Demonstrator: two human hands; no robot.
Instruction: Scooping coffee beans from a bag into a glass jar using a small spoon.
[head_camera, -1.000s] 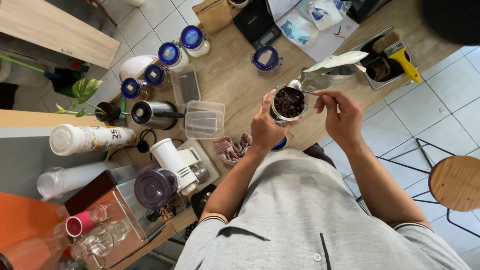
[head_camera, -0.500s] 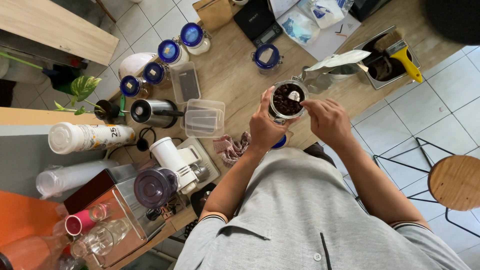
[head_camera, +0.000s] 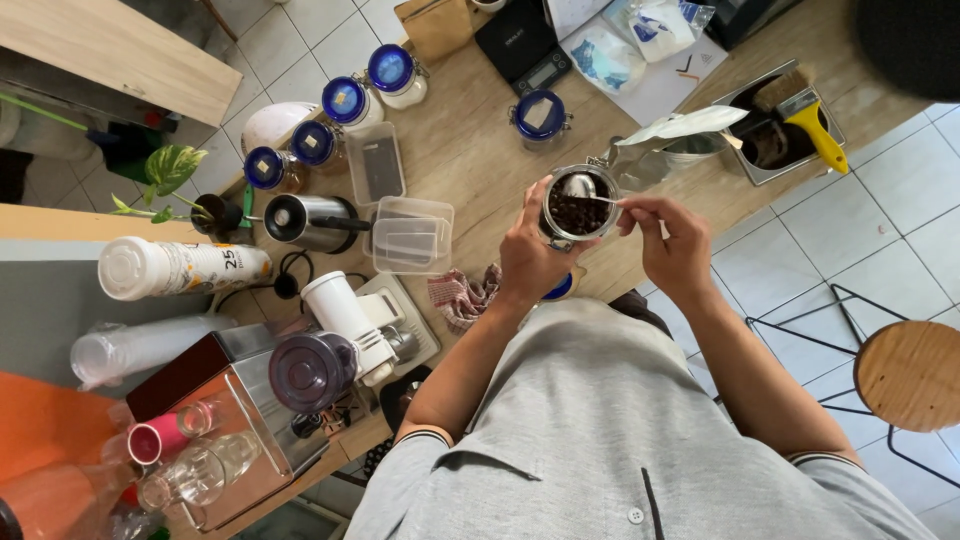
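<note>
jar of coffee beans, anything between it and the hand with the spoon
Nothing visible. The left hand holds the jar with its mouth open, and the right hand already has the spoon over the beans, with no lid or other object between.

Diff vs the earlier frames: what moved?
The right hand drew back a little from over the jar to its right side, its spoon now resting in the dark contents. The left hand kept gripping the jar. The countertop items stayed put.

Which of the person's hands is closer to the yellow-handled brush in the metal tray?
The right hand. It holds a spoon just below-left of the yellow-handled brush, while the left hand, gripping the jar, sits farther away.
</note>
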